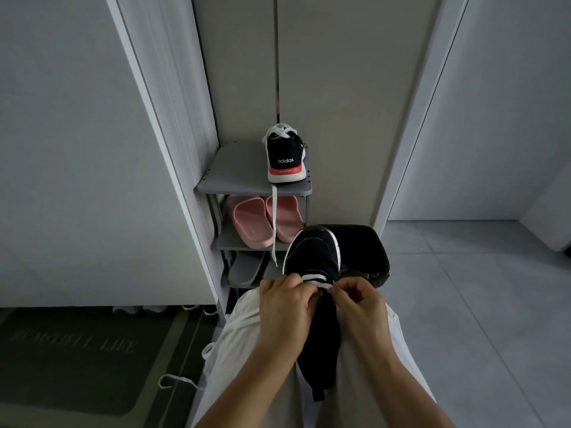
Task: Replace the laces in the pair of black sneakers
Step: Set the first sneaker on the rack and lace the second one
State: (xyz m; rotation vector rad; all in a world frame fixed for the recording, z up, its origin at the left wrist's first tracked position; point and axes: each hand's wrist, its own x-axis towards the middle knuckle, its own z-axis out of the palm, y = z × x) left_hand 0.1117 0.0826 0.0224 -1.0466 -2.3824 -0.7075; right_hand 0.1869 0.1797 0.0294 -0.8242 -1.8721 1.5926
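Together, my left hand [285, 299] and right hand [358, 299] pinched the white lace [315, 281] on the sneaker [312, 251] (lap-held); uneven tugging could have unthreaded it.

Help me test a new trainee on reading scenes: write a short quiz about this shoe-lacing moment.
1. True or false: the second sneaker stands on the floor.
2. Which hand pinches the white lace on the lap sneaker? A) left hand only B) right hand only C) both
3. Fill in: the slippers on the second shelf of the rack are ___.
Key: 1 false, it stands on the top shelf of the rack. 2 C. 3 pink.
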